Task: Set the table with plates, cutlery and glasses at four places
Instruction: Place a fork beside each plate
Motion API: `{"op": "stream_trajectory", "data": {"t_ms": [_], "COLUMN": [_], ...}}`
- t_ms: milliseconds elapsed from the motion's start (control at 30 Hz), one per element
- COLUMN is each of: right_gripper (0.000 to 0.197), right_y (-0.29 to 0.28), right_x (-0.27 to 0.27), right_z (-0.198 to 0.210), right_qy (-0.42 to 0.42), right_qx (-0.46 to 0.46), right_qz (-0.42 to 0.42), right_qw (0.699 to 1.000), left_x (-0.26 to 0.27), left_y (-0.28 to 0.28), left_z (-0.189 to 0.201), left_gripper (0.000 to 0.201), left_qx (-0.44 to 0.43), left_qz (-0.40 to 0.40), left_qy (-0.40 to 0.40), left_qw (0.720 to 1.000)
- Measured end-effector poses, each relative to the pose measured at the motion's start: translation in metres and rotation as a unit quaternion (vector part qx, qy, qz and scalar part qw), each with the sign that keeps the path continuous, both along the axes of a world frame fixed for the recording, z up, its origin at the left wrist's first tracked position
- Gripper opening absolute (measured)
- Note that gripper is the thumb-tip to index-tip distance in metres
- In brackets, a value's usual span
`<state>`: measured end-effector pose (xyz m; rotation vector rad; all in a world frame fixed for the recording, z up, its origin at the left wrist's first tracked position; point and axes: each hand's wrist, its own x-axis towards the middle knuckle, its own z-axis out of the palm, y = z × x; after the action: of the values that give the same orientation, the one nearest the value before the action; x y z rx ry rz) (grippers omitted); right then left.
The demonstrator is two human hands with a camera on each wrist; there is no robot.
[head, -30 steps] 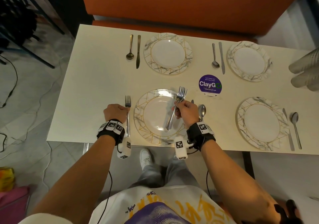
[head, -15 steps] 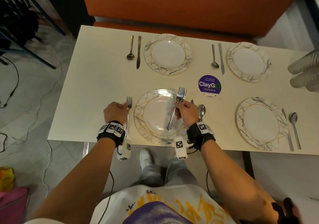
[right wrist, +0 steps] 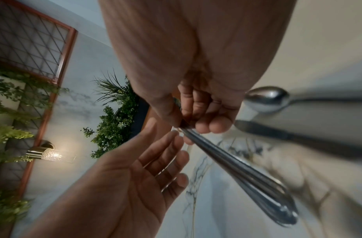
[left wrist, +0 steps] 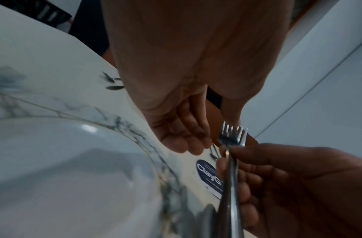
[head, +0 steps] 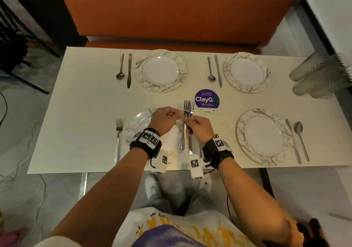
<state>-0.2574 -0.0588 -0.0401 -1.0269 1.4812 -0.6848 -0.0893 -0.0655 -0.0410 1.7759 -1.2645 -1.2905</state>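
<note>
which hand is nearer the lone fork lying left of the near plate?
Left. The left hand is over the near plate, beside the fork on the table but not touching it. The right hand is farther off, its grip on the bunch of forks.

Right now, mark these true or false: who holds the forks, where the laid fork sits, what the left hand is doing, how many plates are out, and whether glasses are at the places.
1. The right hand holds a bunch of forks. True.
2. One fork lies right of the near left plate. False: it lies left of it.
3. The left hand grips a spoon. False: its fingers are straight and reach toward the forks.
4. Four plates are on the table. True.
5. Each place has a glass. False: the glasses are still together at the table's right end.
</note>
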Motion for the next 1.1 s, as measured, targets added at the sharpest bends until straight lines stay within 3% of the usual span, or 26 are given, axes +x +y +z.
{"op": "stream_trajectory", "data": {"t_ms": [167,300,433,633,767,933,1100], "right_gripper": [0.011,0.018,0.018,0.007,0.011,0.01,0.012], "right_y": [-0.014,-0.025,-0.037,-0.047,-0.054,-0.061,-0.055], "right_x": [-0.063,-0.113,-0.155,-0.202,-0.222,-0.25,-0.277], "right_z": [0.0,-0.003,-0.004,-0.011,-0.016,-0.022,-0.028], "right_qy": [-0.026,-0.038,-0.038,-0.063,-0.055,-0.009,0.009], "right_qx": [0.013,0.024,0.032,0.05,0.047,0.04,0.038], "right_qz": [0.006,-0.004,0.015,0.033,0.03,-0.003,-0.037], "right_qw": [1.0,0.999,0.999,0.996,0.997,0.999,0.999], "left_x": [-0.065,-0.115,-0.158,-0.201,-0.217,-0.222,-0.235], "left_y": [-0.02,-0.031,-0.037,-0.043,-0.043,-0.037,-0.026], "left_z": [0.004,0.007,0.003,0.0,0.006,-0.006,-0.023], "left_gripper": [0.016,0.017,0.012,0.019,0.022,0.02,0.002], "left_qx": [0.03,0.088,0.105,0.126,0.138,0.155,0.196], "left_qz": [0.032,0.058,0.077,0.093,0.133,0.172,0.17], "left_qy": [0.058,0.143,0.174,0.213,0.244,0.186,0.123], "left_qw": [0.997,0.984,0.976,0.964,0.951,0.955,0.958]}}
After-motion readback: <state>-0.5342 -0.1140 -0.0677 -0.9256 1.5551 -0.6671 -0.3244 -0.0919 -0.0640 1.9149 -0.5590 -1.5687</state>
